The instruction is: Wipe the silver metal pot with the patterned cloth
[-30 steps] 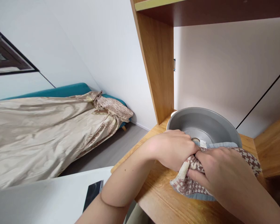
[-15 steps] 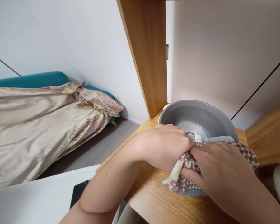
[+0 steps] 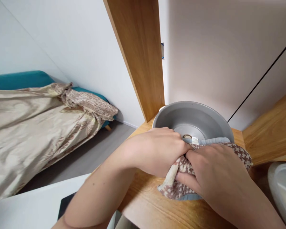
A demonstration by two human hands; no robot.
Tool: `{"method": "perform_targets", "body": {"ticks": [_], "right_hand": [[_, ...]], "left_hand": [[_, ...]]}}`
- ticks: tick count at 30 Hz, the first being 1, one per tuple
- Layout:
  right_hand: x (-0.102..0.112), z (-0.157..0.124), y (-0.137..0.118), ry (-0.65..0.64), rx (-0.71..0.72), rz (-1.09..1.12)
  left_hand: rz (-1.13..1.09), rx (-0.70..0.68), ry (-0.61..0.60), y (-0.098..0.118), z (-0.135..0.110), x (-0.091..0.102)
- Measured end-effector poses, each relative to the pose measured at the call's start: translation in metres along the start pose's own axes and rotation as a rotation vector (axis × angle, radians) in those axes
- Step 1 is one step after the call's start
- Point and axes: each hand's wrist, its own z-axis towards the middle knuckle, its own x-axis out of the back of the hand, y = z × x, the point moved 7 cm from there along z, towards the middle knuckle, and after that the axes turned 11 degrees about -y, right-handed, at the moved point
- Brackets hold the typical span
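One grey pot (image 3: pixel 200 115) on the wooden desk (image 3: pixel 147 206); one houndstooth cloth (image 3: pixel 173 188) lies over its near rim, tagged edge inside. Two hands, left hand (image 3: pixel 162 149) and right hand (image 3: pixel 214 171), fingers curled tight, both clamped on the cloth.

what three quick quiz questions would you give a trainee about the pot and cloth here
1. True or false: the grey metal pot stands on the wooden desk.
2. What do the left hand and the right hand both grip? A a sponge; B the patterned cloth; C a spoon.
3. Fill in: the cloth is draped over the pot's near ___.
Key: 1 true; 2 B; 3 rim.
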Motion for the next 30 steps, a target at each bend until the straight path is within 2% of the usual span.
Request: {"method": "perform_targets", "body": {"ticks": [30], "right_hand": [[0.0008,-0.0033,0.0015,0.043,-0.002,0.022]], "left_hand": [[0.017,-0.011,-0.014,0.0023,-0.0006,0.0014]]}}
